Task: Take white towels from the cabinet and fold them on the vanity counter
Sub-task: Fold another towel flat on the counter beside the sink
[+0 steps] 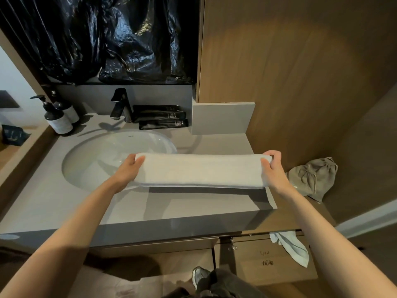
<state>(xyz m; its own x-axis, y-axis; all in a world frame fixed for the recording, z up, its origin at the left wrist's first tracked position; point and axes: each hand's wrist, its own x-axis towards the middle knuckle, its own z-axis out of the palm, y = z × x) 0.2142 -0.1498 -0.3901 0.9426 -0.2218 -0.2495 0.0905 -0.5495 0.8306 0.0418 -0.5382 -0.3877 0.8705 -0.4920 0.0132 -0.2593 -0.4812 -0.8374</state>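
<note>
Folded white towel (202, 171) is hovering mid-frame over the vanity counter (64, 203). Left hand (129, 168) and right hand (274, 166) are pinching its short ends, fingers closed on cloth. Soft, light, probably saggy; ends are gripping best.

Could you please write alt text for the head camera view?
Two bare hands, left hand and right hand, hold a folded white towel by its ends above the grey vanity counter, in front of the oval sink. A black faucet stands behind.
</note>
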